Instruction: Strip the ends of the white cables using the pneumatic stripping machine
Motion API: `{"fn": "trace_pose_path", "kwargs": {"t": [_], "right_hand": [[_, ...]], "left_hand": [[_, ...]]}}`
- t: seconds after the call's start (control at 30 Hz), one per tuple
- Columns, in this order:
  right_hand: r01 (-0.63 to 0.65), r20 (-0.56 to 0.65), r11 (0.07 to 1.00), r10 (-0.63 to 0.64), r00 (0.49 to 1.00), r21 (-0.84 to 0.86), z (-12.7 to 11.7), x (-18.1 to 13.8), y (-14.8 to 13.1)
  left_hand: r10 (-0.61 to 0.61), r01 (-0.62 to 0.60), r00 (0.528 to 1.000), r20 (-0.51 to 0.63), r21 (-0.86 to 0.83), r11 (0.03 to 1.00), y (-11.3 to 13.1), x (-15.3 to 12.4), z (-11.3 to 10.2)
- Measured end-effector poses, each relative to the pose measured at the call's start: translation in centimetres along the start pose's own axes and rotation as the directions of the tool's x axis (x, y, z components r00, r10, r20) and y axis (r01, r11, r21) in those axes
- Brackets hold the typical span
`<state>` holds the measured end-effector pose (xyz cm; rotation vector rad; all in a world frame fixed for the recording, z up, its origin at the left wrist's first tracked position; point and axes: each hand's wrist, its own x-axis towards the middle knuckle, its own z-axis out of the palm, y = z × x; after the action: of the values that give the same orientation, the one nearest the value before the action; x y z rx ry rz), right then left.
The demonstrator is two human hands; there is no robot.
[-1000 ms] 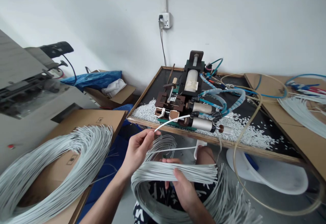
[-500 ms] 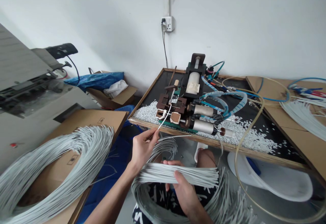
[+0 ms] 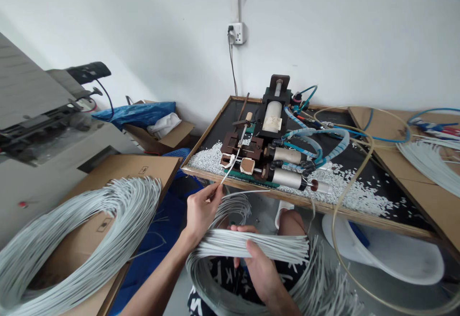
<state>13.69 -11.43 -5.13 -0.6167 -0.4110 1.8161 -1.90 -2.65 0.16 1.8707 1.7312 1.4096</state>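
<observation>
My left hand (image 3: 203, 210) pinches a single white wire (image 3: 230, 170) near the bench's front edge. The wire's far end reaches between the brown jaws of a pneumatic machine (image 3: 244, 146), which has metal cylinders and air hoses. My right hand (image 3: 264, 268) is wrapped around a thick bundle of white wires (image 3: 280, 248) above my lap, thumb on top and fingertips showing behind. This bundle curves round in a loop on the left, and many loose wire ends fan out at lower right.
A wooden-edged bench (image 3: 316, 206) carries the machine and heaps of small white pieces (image 3: 359, 196). A coiled wire bundle (image 3: 132, 239) lies on cardboard at left. More wires (image 3: 427, 163) rest at right. Below the bench is a white tub (image 3: 413, 258); a yellowish hose (image 3: 336, 220) loops in front.
The single wire between my left hand and the machine is slightly straighter, and my left fingers have shifted slightly left. My right hand stays on the bundle.
</observation>
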Motion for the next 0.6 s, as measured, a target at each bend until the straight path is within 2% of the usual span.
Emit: {"fn": "trace_pose_path", "kwargs": {"t": [0.4, 0.6], "right_hand": [[-0.001, -0.014, 1.0, 0.001, 1.0, -0.005, 0.3, -0.04, -0.27], [-0.007, -0.038, 1.0, 0.006, 0.999, -0.012, 0.3, 0.0, -0.16]], "left_hand": [[-0.083, 0.085, 0.995, 0.056, -0.025, 0.996, 0.05, -0.14, -0.04], [-0.059, 0.06, 0.996, 0.061, -0.018, 0.998, 0.47, -0.1, -0.32]]}}
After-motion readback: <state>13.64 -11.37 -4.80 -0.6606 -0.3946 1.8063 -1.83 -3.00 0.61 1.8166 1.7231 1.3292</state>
